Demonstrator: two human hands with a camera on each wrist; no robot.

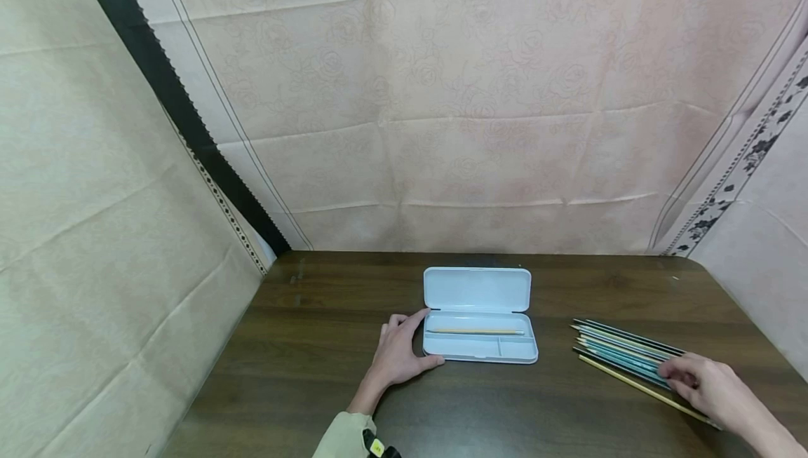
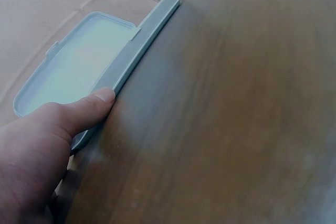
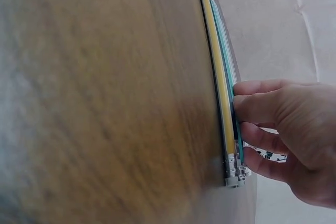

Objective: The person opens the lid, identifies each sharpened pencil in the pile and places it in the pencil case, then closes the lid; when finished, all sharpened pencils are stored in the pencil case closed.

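A light blue pencil case (image 1: 477, 358) lies with its lid (image 1: 477, 289) raised, and one pale yellow pencil (image 1: 473, 331) rests in its long compartment. My left hand (image 1: 399, 350) holds the case at its left end, thumb on the front edge and index finger near the back-left corner. In the left wrist view the thumb presses on the front wall (image 2: 137, 45). At the right, my right hand (image 1: 713, 386) pinches a green pencil (image 3: 227, 65) at the bundle, near the eraser ends. Beside it lies a yellow pencil (image 1: 644, 389); fingers hide part of the bundle.
Several dark, teal and yellow pencils (image 1: 606, 339) lie side by side, right of the case on the brown wooden table (image 1: 303, 367). Patterned cloth (image 1: 480, 107) hangs behind the table's back edge and at both sides.
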